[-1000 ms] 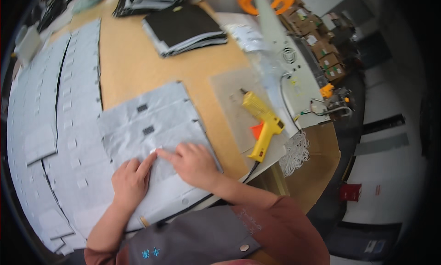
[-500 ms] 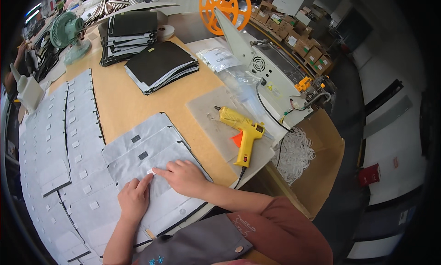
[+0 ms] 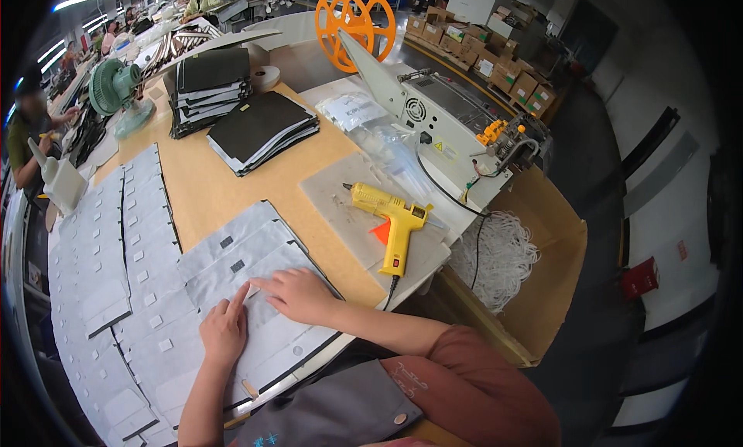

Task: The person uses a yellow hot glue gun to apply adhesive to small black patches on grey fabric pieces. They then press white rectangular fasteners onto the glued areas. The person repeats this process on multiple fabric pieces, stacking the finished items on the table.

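We have both hands flat and open, left hand (image 3: 224,332) and right hand (image 3: 298,292), on the grey fabric sheet (image 3: 248,265) atop the fanned stack at the tabletop's (image 3: 224,191) near edge. It looks light, thin and limp, so we judge it best pinched at a corner.

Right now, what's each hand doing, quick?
Left hand: open, palm down, index finger out, pressing on the grey sheets; holds nothing.
Right hand: open, flat on the same sheets; holds nothing.
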Motion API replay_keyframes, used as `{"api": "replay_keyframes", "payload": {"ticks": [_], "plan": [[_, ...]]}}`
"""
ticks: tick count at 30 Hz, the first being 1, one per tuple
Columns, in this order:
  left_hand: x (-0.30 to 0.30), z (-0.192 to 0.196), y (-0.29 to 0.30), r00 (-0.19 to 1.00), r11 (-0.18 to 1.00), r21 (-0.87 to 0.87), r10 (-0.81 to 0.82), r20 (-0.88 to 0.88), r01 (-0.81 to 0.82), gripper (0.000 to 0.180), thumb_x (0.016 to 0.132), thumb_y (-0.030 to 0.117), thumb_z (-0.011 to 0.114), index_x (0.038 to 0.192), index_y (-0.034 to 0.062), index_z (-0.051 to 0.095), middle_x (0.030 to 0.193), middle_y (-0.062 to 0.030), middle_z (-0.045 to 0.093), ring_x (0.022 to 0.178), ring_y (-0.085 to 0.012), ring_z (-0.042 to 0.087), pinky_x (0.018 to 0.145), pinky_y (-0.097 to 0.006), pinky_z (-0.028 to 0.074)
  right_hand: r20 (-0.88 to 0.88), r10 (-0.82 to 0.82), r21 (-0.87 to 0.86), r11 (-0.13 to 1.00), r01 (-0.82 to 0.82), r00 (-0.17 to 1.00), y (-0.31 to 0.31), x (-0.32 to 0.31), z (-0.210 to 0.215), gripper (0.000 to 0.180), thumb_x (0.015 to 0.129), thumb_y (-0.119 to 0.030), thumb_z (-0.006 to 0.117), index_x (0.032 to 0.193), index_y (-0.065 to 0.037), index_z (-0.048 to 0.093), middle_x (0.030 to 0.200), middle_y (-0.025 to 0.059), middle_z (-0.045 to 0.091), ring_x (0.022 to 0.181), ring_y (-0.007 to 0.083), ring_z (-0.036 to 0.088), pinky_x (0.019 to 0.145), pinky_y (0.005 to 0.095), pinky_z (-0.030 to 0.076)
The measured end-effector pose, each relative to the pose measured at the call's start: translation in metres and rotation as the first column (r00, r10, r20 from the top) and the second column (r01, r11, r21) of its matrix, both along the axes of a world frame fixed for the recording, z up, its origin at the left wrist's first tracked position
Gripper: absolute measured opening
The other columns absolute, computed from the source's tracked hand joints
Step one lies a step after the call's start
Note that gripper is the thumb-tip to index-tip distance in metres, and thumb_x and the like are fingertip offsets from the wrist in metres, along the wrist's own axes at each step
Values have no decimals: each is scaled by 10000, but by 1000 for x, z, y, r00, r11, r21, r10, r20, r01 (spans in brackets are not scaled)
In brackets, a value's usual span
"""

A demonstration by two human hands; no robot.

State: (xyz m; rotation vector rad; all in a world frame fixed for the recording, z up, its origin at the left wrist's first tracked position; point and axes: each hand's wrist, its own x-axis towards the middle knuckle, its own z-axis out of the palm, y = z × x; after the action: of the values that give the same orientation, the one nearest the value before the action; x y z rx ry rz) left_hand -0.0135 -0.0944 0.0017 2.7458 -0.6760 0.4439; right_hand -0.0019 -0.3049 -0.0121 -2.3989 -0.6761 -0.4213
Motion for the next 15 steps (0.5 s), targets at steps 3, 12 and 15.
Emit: {"api": "replay_keyframes", "payload": {"ticks": [3, 12, 15], "plan": [[-1, -4, 5, 1000, 999, 47, -23, 7, 22, 492, 831, 66, 651, 1269, 290, 646, 696, -31, 515, 635, -222, 575, 546, -376, 460, -12, -78, 137, 987, 79, 997, -21, -4, 31, 361, 898, -150, 619, 1258, -136, 635, 870, 68, 611, 824, 274, 610, 742, 410, 476], [-4, -3, 4, 1000, 999, -50, -6, -24, 5, 460, 836, 76, 655, 1275, 211, 634, 694, -45, 517, 646, -227, 572, 565, -366, 454, 151, -585, -63, 799, 598, 797, -114, -25, 43, 351, 853, -287, 705, 1105, -62, 611, 967, 135, 605, 924, 342, 600, 813, 437, 493], [-3, -7, 8, 998, 964, -265, -7, -59, -9, 420, 870, 109, 614, 1289, 138, 610, 676, -59, 497, 631, -216, 544, 582, -344, 439, -13, -800, -294, 576, 763, 600, -148, -36, 30, 582, 788, -449, 761, 1103, -25, 517, 1093, 183, 548, 988, 349, 592, 828, 445, 499]]}}
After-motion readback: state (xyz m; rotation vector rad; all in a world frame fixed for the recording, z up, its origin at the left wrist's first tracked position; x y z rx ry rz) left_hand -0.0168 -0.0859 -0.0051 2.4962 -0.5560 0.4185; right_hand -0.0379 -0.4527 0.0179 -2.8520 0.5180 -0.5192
